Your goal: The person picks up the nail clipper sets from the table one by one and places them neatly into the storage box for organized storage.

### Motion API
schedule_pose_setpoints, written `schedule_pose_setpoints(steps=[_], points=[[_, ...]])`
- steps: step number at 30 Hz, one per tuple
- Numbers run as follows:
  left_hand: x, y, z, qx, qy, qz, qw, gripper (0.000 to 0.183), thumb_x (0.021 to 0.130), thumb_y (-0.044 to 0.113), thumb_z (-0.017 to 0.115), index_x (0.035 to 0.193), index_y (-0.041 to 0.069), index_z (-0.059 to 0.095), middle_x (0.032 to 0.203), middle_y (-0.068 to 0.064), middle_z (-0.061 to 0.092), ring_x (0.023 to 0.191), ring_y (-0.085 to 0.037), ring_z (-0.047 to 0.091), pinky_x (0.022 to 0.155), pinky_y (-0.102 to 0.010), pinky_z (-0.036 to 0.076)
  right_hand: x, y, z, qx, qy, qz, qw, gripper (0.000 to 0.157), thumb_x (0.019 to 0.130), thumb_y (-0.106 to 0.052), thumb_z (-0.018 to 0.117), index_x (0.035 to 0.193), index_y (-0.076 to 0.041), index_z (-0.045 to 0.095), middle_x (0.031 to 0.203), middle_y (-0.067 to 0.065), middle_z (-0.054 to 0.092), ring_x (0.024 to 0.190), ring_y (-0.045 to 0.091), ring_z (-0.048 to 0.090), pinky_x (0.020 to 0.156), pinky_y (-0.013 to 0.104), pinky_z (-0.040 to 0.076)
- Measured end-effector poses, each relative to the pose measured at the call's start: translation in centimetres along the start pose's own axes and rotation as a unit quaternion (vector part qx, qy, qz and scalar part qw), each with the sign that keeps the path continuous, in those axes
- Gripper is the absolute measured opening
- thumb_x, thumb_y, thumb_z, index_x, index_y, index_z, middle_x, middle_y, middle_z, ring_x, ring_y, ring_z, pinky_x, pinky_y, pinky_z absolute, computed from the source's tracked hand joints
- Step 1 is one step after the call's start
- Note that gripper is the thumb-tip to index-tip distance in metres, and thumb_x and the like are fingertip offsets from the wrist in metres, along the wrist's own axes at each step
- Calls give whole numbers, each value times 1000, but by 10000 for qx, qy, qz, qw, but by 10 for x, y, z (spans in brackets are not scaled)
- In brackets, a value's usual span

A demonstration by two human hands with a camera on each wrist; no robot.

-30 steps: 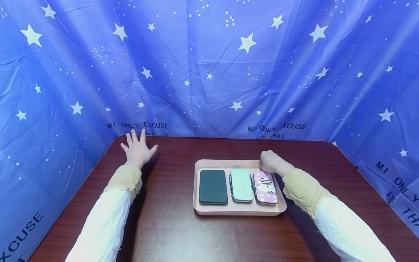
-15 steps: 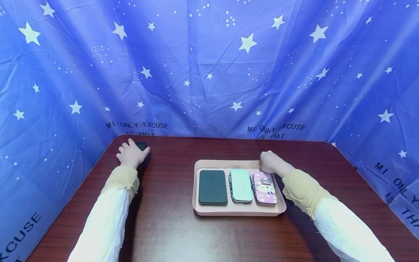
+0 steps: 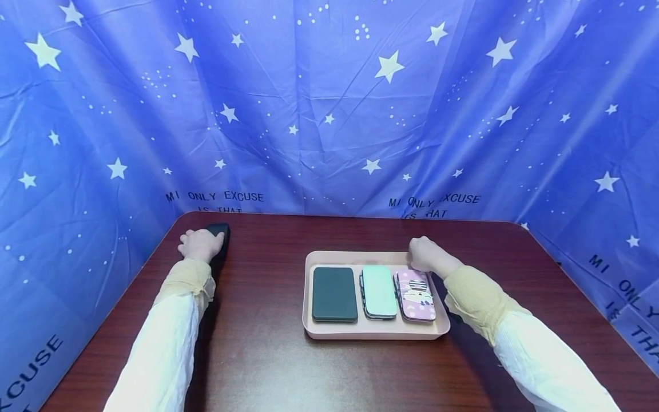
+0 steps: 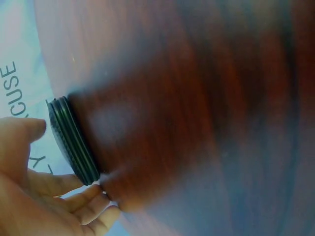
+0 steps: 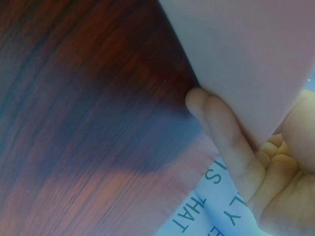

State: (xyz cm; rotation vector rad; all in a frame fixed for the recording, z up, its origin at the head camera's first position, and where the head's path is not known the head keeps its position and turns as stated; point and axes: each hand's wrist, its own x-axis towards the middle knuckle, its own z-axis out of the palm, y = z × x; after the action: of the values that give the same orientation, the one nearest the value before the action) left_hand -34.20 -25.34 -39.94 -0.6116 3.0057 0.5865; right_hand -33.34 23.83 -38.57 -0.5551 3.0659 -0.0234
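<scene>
At the far left of the table, my left hand (image 3: 199, 245) is at a black ridged case (image 3: 218, 230). In the left wrist view the thumb lies above the case (image 4: 74, 142), with a small gap from it, and the other fingers lie relaxed along its lower end. Part of the case is hidden by the hand in the head view. My right hand (image 3: 428, 255) grips the far right corner of a pale pink tray (image 3: 378, 330), with fingers along the outside of its wall. In the tray lie a dark green case (image 3: 334, 294), a mint case (image 3: 380, 292) and a pink patterned case (image 3: 416, 294).
The brown wooden table (image 3: 268, 366) carries the tray right of its middle. A blue curtain (image 3: 329, 86) with white stars and printed words hangs behind the table and along both sides. The table's far edge runs close behind the black case.
My left hand has drawn back a little toward me and left, and its spread fingers have bent. More of the black case shows now. My right hand stays on the tray, which has not moved.
</scene>
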Motion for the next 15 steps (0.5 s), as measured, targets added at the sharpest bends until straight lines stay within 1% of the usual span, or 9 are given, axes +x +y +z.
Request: schedule_pose_setpoints(steps=[5, 11, 15], points=[[-2, 3, -1, -88, 49, -124, 9999, 67, 94, 40, 43, 125, -20, 44, 128, -42, 34, 121, -53, 30, 96, -61, 31, -1, 0, 0, 33, 36, -23, 10000, 22, 80, -3, 56, 59, -6, 54, 59, 9, 55, 56, 23, 49, 58, 41, 50], [0, 5, -1, -130, 94, -233, 9996, 68, 93, 40, 45, 125, -20, 43, 127, -42, 35, 121, -52, 30, 96, -59, 32, -1, 0, 0, 26, 38, -14, 10000, 20, 81, -4, 56, 61, -5, 55, 60, 8, 55, 57, 23, 50, 59, 41, 50], [-1, 6, -1, -255, 217, -302, 9990, 69, 91, 39, 48, 124, -20, 44, 126, -42, 36, 121, -51, 32, 96, -59, 33, -1, 1, 0, 22, 33, -31, 10000, 21, 80, -4, 57, 59, -5, 55, 59, 9, 56, 57, 23, 50, 59, 42, 51]])
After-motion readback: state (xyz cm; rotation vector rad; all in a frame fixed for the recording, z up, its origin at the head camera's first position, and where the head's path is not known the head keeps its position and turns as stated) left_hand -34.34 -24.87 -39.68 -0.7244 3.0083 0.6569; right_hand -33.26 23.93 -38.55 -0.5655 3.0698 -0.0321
